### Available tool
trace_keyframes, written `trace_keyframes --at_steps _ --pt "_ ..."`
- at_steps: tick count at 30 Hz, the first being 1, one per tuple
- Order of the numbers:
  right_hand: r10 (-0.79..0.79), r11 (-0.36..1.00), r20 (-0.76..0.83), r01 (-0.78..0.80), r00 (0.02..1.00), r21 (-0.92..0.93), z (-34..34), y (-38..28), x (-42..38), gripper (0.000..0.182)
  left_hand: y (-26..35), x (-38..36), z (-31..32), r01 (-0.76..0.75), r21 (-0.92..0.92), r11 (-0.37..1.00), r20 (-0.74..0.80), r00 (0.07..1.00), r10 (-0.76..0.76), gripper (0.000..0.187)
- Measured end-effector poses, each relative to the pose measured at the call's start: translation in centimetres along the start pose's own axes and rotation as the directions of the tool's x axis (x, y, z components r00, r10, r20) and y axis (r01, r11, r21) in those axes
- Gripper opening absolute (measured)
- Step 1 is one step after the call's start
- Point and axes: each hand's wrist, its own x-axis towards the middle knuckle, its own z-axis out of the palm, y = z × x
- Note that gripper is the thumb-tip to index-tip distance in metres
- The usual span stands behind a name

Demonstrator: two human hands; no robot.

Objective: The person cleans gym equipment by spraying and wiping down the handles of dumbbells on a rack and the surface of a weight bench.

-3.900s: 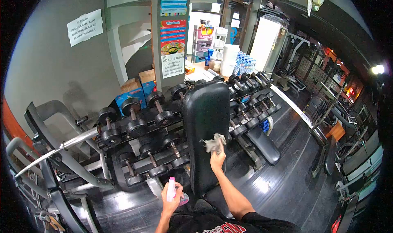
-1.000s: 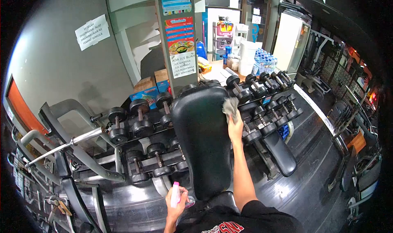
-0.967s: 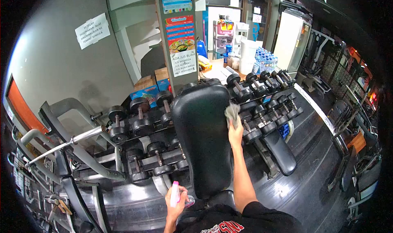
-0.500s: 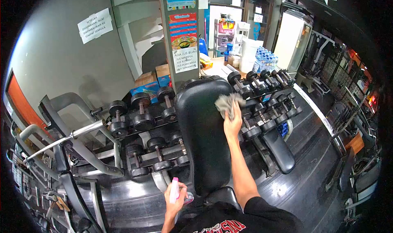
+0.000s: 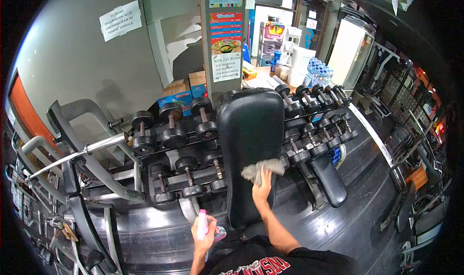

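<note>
A black padded bench backrest [image 5: 251, 130] stands upright before me. My right hand [image 5: 261, 187] presses a crumpled grey cloth [image 5: 265, 170] against its lower half, near the right edge. Left of the backrest's lower end, my left hand [image 5: 205, 232] is wrapped round a spray bottle [image 5: 202, 223] with a pink and white top. The bottle's clear lower part sticks out to the right of my fingers.
Racks of black dumbbells [image 5: 172, 130] flank the backrest on both sides. A barbell [image 5: 77, 156] extends at the left. Another padded bench [image 5: 328, 180] is at the right. Behind are a counter [image 5: 263, 79] and water bottles [image 5: 319, 73].
My right hand and the cloth have moved down from the backrest's upper right edge to its lower half. My left hand still holds the spray bottle. The view has shifted slightly.
</note>
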Motion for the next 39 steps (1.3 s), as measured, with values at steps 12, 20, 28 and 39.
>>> trace_keyframes --at_steps 12,20,28,39 --pt "-0.225 0.937 -0.31 0.292 0.924 0.192 1.2 -11.2 14.6 0.059 1.9 0.5 -1.2 0.0 0.052 0.999 0.051 0.999 -0.003 0.013" --pt "-0.393 0.915 -0.023 0.389 0.919 -0.103 1.3 -15.8 16.3 0.069 0.5 0.5 -1.8 -0.05 0.015 0.999 -0.055 0.997 0.051 0.017" --pt "-0.408 0.905 0.196 0.423 0.892 -0.04 1.4 -5.5 0.6 0.06 0.6 1.8 -0.6 -0.004 0.029 1.0 -0.004 1.0 0.004 0.011" --pt "-0.531 0.845 0.01 0.53 0.847 -0.076 2.2 -11.1 10.5 0.063 1.0 1.8 -1.0 0.021 -0.021 1.0 0.015 1.0 -0.02 0.012"
